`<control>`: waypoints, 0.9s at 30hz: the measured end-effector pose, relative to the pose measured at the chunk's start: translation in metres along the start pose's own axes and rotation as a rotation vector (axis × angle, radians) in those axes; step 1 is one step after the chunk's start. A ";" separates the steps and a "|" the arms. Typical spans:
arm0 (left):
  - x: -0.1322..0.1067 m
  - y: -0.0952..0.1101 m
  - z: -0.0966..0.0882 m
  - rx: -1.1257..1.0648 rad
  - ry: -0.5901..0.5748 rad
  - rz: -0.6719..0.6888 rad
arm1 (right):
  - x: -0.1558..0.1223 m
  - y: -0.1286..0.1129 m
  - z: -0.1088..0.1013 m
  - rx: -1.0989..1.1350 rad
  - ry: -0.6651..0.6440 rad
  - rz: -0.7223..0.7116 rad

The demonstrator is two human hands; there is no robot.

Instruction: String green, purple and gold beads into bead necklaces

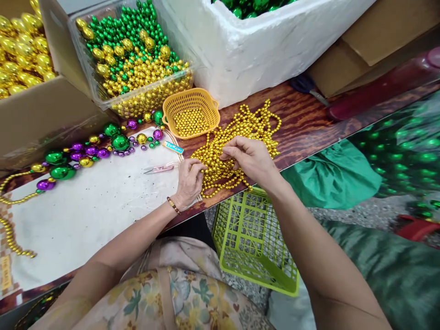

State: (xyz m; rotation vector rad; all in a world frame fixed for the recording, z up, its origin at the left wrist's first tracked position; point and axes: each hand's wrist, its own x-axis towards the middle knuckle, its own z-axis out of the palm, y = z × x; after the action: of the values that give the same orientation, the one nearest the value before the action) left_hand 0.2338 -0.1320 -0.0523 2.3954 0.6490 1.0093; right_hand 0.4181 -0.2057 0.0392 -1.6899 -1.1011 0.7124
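Observation:
A tangled heap of gold bead strings lies on the dark wood-grain table. At the heap's left edge my left hand, with a beaded bracelet on its wrist, is closed with its fingertips on a gold bead string. My right hand hovers over the middle of the heap, thumb and fingers pinched on gold beads; the exact spot of its grip is partly hidden. Behind the heap stands a small orange basket with loose gold beads in it. Thread snips and a small blue packet lie left of the heap.
A finished-looking purple, green and gold garland runs along a white cloth. Behind stand a clear bin of beads, a foam box and cardboard boxes. Scissors lie at right. A green crate sits below the table edge.

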 end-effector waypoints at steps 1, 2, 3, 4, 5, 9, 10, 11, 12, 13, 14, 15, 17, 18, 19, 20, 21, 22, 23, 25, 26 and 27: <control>0.002 0.001 0.000 -0.009 -0.002 -0.010 | 0.002 -0.004 0.001 -0.007 0.006 -0.018; 0.005 0.002 -0.001 -0.018 -0.010 -0.018 | 0.004 -0.007 0.003 -0.012 0.011 -0.039; 0.007 0.004 -0.003 -0.025 -0.024 -0.027 | 0.007 -0.011 0.006 -0.018 0.015 -0.058; 0.010 0.006 -0.005 -0.034 -0.043 -0.040 | 0.011 -0.015 0.008 -0.031 0.016 -0.068; 0.013 0.008 -0.008 -0.048 -0.068 -0.059 | 0.015 -0.017 0.010 -0.058 0.009 -0.066; 0.019 0.017 -0.019 -0.180 -0.161 -0.185 | 0.032 -0.020 0.014 -0.242 -0.083 -0.005; 0.020 0.019 -0.021 -0.217 -0.177 -0.208 | 0.035 -0.019 0.014 -0.254 -0.105 0.004; 0.019 0.020 -0.022 -0.246 -0.189 -0.223 | 0.038 -0.018 0.014 -0.248 -0.121 0.008; 0.019 0.021 -0.023 -0.270 -0.197 -0.230 | 0.039 -0.016 0.014 -0.230 -0.134 0.013; 0.018 0.022 -0.024 -0.293 -0.205 -0.232 | 0.040 -0.015 0.014 -0.211 -0.142 0.023; 0.018 0.022 -0.024 -0.316 -0.214 -0.235 | 0.040 -0.014 0.014 -0.195 -0.151 0.045; 0.018 0.022 -0.025 -0.338 -0.225 -0.242 | 0.040 -0.014 0.014 -0.184 -0.162 0.076; 0.019 0.023 -0.025 -0.370 -0.251 -0.266 | 0.040 -0.013 0.014 -0.178 -0.177 0.151; 0.019 0.024 -0.026 -0.376 -0.264 -0.278 | 0.040 -0.014 0.014 -0.186 -0.183 0.182; 0.020 0.024 -0.027 -0.379 -0.278 -0.287 | 0.040 -0.015 0.015 -0.206 -0.190 0.203; 0.021 0.025 -0.028 -0.384 -0.291 -0.293 | 0.040 -0.016 0.014 -0.241 -0.203 0.216; 0.021 0.025 -0.029 -0.395 -0.302 -0.296 | 0.040 -0.018 0.014 -0.287 -0.218 0.224; 0.021 0.025 -0.029 -0.412 -0.310 -0.299 | 0.039 -0.021 0.014 -0.341 -0.238 0.231; 0.021 0.025 -0.030 -0.438 -0.317 -0.305 | 0.039 -0.023 0.013 -0.395 -0.258 0.242; 0.020 0.025 -0.030 -0.522 -0.318 -0.337 | 0.036 -0.028 0.012 -0.487 -0.291 0.272; 0.020 0.025 -0.029 -0.579 -0.310 -0.366 | 0.034 -0.030 0.011 -0.513 -0.299 0.283; 0.021 0.025 -0.028 -0.644 -0.295 -0.406 | 0.032 -0.030 0.011 -0.519 -0.302 0.285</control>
State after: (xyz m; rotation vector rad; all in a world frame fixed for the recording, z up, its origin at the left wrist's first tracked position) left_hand 0.2318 -0.1332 -0.0090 1.7072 0.5603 0.5593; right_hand 0.4123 -0.1680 0.0642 -2.2653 -1.3514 0.9407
